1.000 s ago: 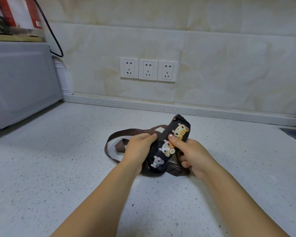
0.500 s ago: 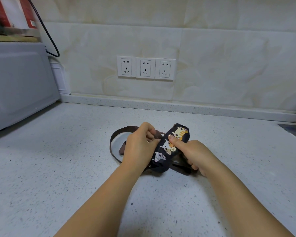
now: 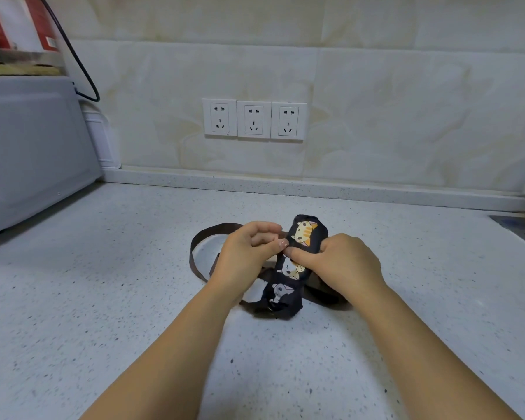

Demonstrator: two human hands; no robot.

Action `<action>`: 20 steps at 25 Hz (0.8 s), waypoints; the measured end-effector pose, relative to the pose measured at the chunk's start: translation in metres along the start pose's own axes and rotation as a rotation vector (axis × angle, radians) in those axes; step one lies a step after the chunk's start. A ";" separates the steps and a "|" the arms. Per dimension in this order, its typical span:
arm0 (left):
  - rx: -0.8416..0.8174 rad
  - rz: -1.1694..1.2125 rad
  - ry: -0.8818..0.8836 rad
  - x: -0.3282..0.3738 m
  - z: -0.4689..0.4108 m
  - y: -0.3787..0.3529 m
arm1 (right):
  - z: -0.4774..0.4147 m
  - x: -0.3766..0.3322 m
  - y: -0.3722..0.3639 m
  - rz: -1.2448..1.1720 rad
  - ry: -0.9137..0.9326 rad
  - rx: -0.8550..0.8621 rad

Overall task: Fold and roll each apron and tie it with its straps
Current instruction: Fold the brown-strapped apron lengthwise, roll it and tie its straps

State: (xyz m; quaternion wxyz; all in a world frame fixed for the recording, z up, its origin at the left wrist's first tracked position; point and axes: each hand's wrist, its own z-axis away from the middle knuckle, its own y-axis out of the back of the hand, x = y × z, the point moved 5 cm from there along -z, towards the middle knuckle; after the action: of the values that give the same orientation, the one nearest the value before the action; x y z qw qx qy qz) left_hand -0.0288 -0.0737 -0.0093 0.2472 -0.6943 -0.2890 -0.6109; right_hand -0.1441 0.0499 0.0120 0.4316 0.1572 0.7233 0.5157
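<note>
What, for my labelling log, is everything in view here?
apron: 1, black with cat print, rolled, middle of the counter
strap: 1 loop showing, brown, on the counter left of the apron
sockets: 3, white, in a row on the wall
cable: 1, black, upper left against the wall
microwave: 1, grey, far left
counter: 1, white, speckled, under it all
left hand: 1, pinches the strap beside the apron
right hand: 1, grips the apron

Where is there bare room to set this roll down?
Bare countertop lies between the strap loop and the grey appliance, and right of the right hand. Crowded: the middle, around the apron roll and left hand.
</note>
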 end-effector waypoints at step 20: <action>-0.015 0.200 0.152 -0.001 0.001 -0.002 | 0.013 -0.008 -0.006 -1.052 0.024 -0.543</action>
State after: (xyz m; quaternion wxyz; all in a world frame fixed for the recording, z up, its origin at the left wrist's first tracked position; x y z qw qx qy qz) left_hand -0.0293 -0.0720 -0.0100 0.3232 -0.6731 -0.1942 -0.6362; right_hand -0.1280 0.0499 0.0091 0.6457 -0.3446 0.5510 0.4010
